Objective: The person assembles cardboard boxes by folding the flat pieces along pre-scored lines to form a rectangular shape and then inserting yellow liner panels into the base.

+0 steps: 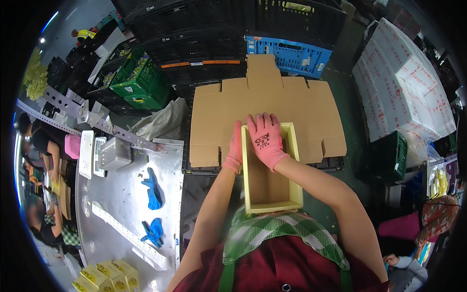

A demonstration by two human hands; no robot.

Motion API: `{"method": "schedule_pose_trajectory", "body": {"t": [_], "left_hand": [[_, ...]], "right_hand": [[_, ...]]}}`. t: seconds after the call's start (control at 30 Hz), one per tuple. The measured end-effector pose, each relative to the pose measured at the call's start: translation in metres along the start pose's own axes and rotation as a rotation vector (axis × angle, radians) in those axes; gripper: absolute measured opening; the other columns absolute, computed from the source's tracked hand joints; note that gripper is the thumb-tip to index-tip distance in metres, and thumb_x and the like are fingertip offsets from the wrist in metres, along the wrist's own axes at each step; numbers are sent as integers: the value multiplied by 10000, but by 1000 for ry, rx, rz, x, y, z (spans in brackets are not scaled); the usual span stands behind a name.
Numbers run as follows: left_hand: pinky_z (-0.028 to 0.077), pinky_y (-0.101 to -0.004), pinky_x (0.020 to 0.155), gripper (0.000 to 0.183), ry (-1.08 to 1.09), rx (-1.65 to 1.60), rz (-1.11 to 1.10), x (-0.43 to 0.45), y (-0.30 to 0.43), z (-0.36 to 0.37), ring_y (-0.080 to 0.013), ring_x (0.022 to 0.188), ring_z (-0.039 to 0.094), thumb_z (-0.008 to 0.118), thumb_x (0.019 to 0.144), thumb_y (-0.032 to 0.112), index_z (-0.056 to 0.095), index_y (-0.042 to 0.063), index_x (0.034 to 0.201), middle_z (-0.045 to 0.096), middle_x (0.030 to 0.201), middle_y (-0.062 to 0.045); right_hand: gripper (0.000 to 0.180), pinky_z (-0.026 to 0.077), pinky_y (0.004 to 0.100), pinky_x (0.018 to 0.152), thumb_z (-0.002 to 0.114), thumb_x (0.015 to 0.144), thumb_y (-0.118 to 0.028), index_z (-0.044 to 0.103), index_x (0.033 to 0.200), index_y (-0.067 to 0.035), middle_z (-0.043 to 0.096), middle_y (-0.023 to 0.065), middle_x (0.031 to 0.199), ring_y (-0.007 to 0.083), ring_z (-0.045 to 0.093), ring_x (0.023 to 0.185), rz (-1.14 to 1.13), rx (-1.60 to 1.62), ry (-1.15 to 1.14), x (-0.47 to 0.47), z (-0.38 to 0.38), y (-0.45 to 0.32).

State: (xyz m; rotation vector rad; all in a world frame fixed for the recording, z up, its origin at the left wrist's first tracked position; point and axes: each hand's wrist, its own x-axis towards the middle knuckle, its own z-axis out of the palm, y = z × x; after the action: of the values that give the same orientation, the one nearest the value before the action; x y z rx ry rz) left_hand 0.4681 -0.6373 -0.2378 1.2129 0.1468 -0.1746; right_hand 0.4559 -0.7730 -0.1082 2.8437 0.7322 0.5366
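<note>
An open yellow cardboard box [273, 206] with a plain brown inside lies before me, its near end close to my apron. My left hand [235, 151], in a pink glove, is against the outside of its left wall. My right hand [266, 140], gloved in pink too, reaches over the box's far end, fingers together over the rim and palm down. The far part of the left wall is hidden by the right hand. Beneath and beyond the box, flat brown cardboard [255, 102] with cut flaps and slots is spread out.
A metal table [120, 189] at left holds blue gloves [151, 189], a long paper strip [127, 233], a plastic basket [115, 153] and small yellow boxes [109, 275]. Black crates [197, 47] and a blue crate [292, 54] stand ahead; white cartons [401, 84] are stacked right. Other people work both sides.
</note>
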Motion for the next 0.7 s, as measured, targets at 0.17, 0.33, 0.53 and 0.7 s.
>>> {"method": "schedule_pose_trajectory", "body": {"t": [0.17, 0.33, 0.53, 0.7], "left_hand": [[459, -305, 647, 575, 152, -584, -126, -29, 40, 44, -117, 713, 526, 344, 952, 552, 611, 49, 868, 560, 760, 16], [428, -328, 822, 548, 301, 94, 151, -24, 23, 48, -192, 856, 509, 367, 962, 499, 581, 9, 1082, 563, 904, -43], [393, -318, 934, 439, 359, 290, 426, -28, -15, 51, -209, 1067, 500, 394, 987, 306, 401, 49, 1344, 534, 1145, -114], [478, -349, 713, 289, 373, 433, 400, -18, -19, 50, -255, 822, 575, 425, 967, 201, 437, 27, 1198, 591, 967, -122]], "right_hand": [[515, 345, 484, 989, 536, 746, -163, 443, 1244, -70, 458, 148, 1146, 330, 439, 1123, -57, 42, 120, 10, 17, -3], [524, 321, 525, 1000, 556, 729, -173, 459, 1237, -92, 452, 136, 1150, 323, 439, 1107, -81, 126, 279, 5, 24, 8], [417, 385, 521, 943, 545, 736, -146, 494, 1147, -93, 474, 109, 1032, 285, 483, 953, -112, 194, 442, 5, 36, 2], [375, 383, 516, 946, 525, 754, -151, 501, 1124, -94, 484, 96, 986, 267, 492, 902, -126, 151, 398, 4, 41, 6]]}}
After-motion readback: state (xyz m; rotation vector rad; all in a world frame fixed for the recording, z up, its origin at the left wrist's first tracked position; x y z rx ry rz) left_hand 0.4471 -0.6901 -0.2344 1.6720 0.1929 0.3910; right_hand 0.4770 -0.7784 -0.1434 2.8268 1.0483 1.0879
